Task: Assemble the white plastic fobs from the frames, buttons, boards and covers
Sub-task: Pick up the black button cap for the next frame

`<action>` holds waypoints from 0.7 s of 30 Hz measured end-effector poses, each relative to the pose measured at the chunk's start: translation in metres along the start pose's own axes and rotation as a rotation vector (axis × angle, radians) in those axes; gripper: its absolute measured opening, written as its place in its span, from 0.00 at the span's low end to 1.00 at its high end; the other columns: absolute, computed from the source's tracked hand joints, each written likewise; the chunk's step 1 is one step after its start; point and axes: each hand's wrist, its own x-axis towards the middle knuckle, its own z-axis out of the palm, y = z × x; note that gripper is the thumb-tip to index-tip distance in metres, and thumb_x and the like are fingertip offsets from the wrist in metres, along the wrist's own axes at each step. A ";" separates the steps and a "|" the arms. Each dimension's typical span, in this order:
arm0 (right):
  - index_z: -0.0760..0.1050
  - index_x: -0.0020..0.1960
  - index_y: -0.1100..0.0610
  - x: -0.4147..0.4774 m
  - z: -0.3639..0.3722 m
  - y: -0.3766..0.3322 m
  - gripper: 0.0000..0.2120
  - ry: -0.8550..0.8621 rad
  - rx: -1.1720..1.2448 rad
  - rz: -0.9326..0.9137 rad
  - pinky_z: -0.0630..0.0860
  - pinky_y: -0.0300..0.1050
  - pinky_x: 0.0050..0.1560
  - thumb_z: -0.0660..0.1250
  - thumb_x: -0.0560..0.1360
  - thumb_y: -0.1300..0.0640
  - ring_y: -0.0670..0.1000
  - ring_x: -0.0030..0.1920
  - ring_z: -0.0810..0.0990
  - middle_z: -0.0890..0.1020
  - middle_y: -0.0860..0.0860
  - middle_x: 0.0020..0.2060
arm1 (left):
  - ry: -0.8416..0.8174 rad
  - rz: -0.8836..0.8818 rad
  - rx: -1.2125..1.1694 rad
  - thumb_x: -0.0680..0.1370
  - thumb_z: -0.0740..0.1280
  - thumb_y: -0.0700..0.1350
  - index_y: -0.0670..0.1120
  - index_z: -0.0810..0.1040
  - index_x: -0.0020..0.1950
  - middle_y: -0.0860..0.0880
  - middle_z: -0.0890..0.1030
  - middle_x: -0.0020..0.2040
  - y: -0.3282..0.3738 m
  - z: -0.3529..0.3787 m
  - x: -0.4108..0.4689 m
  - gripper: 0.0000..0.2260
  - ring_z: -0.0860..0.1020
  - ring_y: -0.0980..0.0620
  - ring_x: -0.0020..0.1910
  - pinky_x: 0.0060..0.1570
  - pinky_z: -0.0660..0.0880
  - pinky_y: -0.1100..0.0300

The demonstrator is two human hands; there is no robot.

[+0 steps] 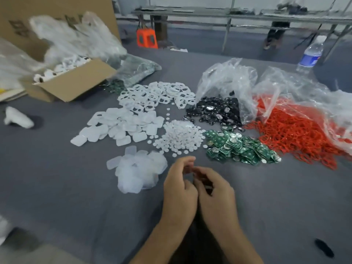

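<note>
My left hand [179, 189] and my right hand [215, 195] are held together over the grey table, fingers curled inward; what they hold is hidden and blurred. Beyond them lie heaps of parts: white frames [158, 96], white covers [122, 124], small round white buttons [181, 137], green boards [240, 147] and translucent covers [137, 168].
A pile of black pieces [215, 111] spills from a clear bag [228, 80]. Red rings [297, 134] spread at the right. A cardboard box [70, 82] of white parts stands at the back left. A water bottle [311, 54] stands at the back right.
</note>
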 end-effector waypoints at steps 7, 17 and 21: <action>0.79 0.63 0.52 0.099 0.058 -0.046 0.14 -0.050 -0.205 -0.130 0.76 0.39 0.55 0.64 0.79 0.61 0.45 0.52 0.80 0.82 0.48 0.53 | 0.122 0.001 0.237 0.81 0.59 0.34 0.46 0.77 0.66 0.47 0.80 0.60 -0.010 -0.031 0.114 0.17 0.77 0.51 0.60 0.58 0.70 0.63; 0.73 0.47 0.59 0.289 0.082 -0.056 0.07 0.032 -0.707 -0.076 0.66 0.47 0.43 0.59 0.76 0.67 0.58 0.50 0.75 0.80 0.59 0.51 | -0.022 -0.006 0.413 0.80 0.62 0.36 0.36 0.80 0.61 0.39 0.82 0.58 -0.024 0.025 0.302 0.12 0.80 0.45 0.54 0.57 0.76 0.50; 0.74 0.51 0.58 0.333 0.095 -0.043 0.08 -0.007 -0.943 -0.082 0.67 0.49 0.49 0.57 0.78 0.64 0.60 0.57 0.75 0.80 0.58 0.55 | -0.045 0.023 0.588 0.83 0.61 0.39 0.40 0.79 0.56 0.41 0.82 0.54 -0.047 0.038 0.343 0.08 0.77 0.46 0.50 0.51 0.73 0.54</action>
